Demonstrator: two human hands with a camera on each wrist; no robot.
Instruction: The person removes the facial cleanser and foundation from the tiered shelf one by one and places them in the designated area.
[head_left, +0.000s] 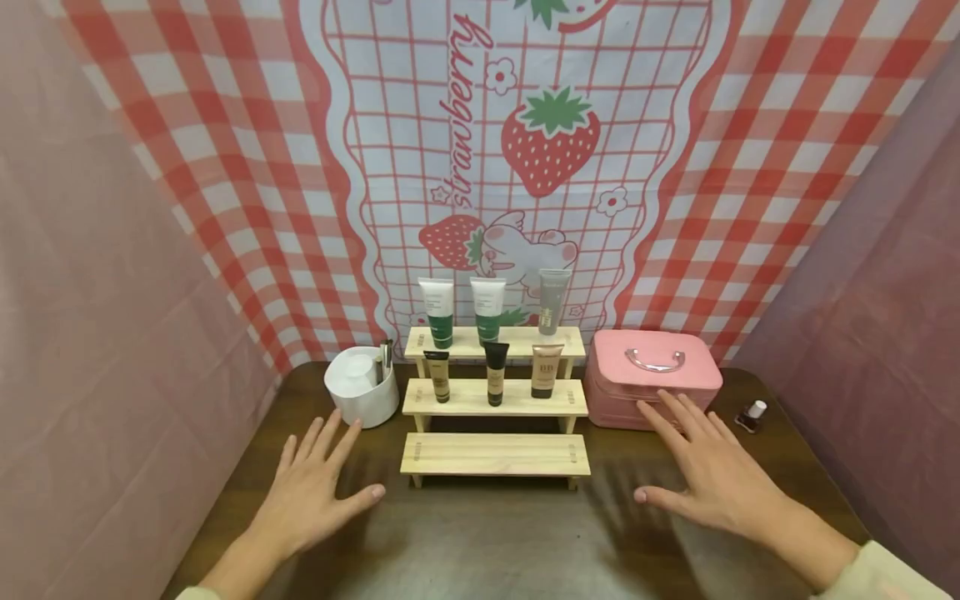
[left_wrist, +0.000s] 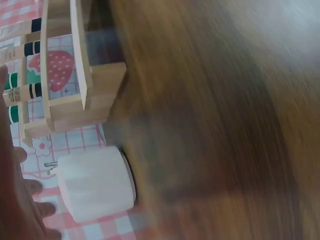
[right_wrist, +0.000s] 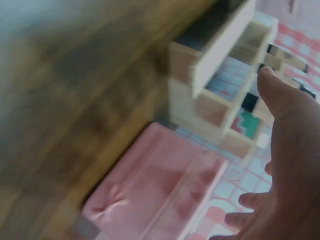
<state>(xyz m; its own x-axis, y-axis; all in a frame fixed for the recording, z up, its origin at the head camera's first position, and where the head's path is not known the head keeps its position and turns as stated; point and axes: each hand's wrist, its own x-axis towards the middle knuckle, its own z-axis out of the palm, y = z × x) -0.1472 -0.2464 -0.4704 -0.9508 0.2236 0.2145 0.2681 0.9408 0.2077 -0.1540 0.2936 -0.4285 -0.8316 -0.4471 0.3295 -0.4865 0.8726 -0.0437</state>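
Both hands are spread with straight fingers and hold nothing. My left hand [head_left: 309, 487] hovers over the table at the left, fingertips closest to a white round holder [head_left: 361, 410] with brushes standing in it. On the other side, my right hand [head_left: 716, 475] reaches toward a pink case [head_left: 652, 354] with a silver handle; its fingertips overlap the case's front in the head view. Between them stands a three-step wooden rack [head_left: 495, 454]. Its middle step carries three small tubes, among them a black-capped tube [head_left: 496, 375]. Two white-and-green tubes [head_left: 488, 308] and a grey tube [head_left: 553, 300] stand on the top step.
A small dark nail polish bottle [head_left: 751, 416] with a white cap lies right of the case. Behind the brown table [head_left: 487, 542] hangs a strawberry-print cloth [head_left: 551, 142]. Plain pink cloth [head_left: 112, 292] borders the left and right sides.
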